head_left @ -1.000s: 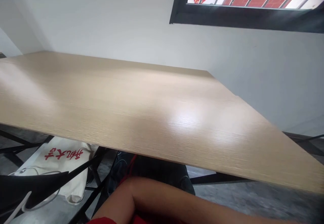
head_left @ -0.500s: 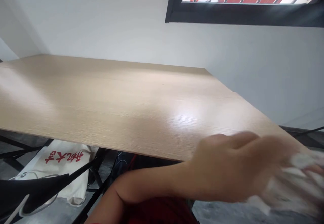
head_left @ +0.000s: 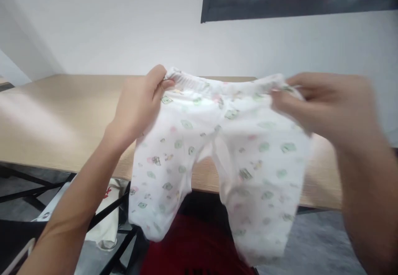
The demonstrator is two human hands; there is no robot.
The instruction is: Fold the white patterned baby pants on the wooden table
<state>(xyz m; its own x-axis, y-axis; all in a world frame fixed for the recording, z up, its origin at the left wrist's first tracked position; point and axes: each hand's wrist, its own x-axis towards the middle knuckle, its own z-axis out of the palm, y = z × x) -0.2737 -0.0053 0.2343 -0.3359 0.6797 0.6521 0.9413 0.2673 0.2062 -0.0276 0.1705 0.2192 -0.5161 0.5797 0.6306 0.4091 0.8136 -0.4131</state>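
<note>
A small pair of white trousers [head_left: 217, 155] with green and pink prints hangs in the air in front of me, above the near edge of a light wooden table [head_left: 62, 117]. My left hand [head_left: 139, 101] pinches the left end of the elastic waistband. At the waistband's right end my right hand [head_left: 323, 105], blurred by motion, is closed on the cloth. Both legs of the trousers dangle down past the table edge towards my red-clad lap [head_left: 192, 250].
A white wall [head_left: 124, 22] rises behind the table, with a black-framed window [head_left: 280, 1] at the upper right. Under the table at the left a white cloth bag [head_left: 102, 221] with red print lies among black metal legs [head_left: 27, 192]. Grey floor shows below.
One second ago only a forearm showed below the bare table. A hand then swept up from the right with crumpled cloth. Now both hands hold the trousers spread by the waistband.
</note>
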